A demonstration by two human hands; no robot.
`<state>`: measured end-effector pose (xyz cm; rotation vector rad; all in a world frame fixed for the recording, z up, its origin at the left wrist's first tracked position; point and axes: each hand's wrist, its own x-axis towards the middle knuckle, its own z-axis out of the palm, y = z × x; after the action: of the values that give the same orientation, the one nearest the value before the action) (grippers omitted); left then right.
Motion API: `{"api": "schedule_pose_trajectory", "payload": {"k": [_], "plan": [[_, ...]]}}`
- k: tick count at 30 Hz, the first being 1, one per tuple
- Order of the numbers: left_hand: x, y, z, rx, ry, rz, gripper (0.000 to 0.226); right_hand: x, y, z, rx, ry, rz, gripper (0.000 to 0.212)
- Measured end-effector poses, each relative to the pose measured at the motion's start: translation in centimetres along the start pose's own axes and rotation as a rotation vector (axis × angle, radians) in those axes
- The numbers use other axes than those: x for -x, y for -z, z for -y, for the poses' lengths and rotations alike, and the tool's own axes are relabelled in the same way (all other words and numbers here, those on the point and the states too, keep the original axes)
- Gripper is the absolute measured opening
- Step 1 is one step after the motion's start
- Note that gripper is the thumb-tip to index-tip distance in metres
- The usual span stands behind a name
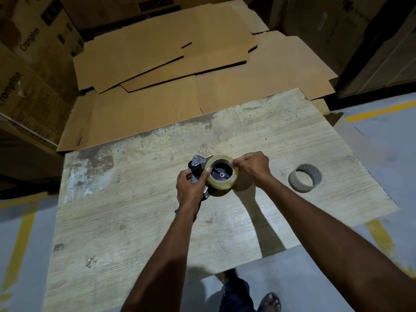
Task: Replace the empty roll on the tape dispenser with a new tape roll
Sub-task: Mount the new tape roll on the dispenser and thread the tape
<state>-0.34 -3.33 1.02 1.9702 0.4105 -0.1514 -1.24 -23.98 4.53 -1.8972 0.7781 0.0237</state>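
The tape dispenser (197, 168), black with metal plates, is held just above the worn wooden table (135, 221) near its middle. A new roll of clear yellowish tape (221, 186) sits on the dispenser's black hub. My left hand (191, 188) grips the dispenser's body and handle from the left, thumb against the roll's edge. My right hand (253, 166) pinches the roll's upper right rim with its fingertips. The empty cardboard core (305, 177) lies on the table to the right, apart from both hands.
Flattened cardboard sheets (171, 64) lie beyond the table's far edge. Stacked printed cartons (29, 64) stand at the left, dark stacks at the right. Grey floor with yellow lines (21, 242) surrounds the table. My feet in sandals (269, 301) show below.
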Motion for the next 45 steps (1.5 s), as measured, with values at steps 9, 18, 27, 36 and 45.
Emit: {"api": "schedule_pose_trajectory", "payload": {"k": [9, 18, 27, 36, 45], "plan": [[0.1, -0.5, 0.0, -0.023, -0.022, -0.050, 0.073, -0.8, -0.6, -1.8, -0.043, -0.009, 0.019, 0.019], [0.3, -0.6, -0.1, -0.022, -0.036, -0.062, 0.062, -0.4, -0.7, -2.6, -0.062, 0.066, 0.025, 0.017], [0.1, -0.7, -0.2, -0.025, -0.057, -0.074, 0.060, -0.8, -1.1, -2.6, -0.030, 0.069, 0.046, 0.016], [-0.4, -1.0, 0.5, -0.069, -0.094, -0.085, 0.061, -0.9, -1.4, -2.8, 0.032, 0.082, 0.038, 0.018], [0.8, -0.4, -0.7, -0.194, -0.080, -0.042, 0.063, 0.9, -0.1, -1.9, 0.013, 0.093, 0.074, 0.016]]}}
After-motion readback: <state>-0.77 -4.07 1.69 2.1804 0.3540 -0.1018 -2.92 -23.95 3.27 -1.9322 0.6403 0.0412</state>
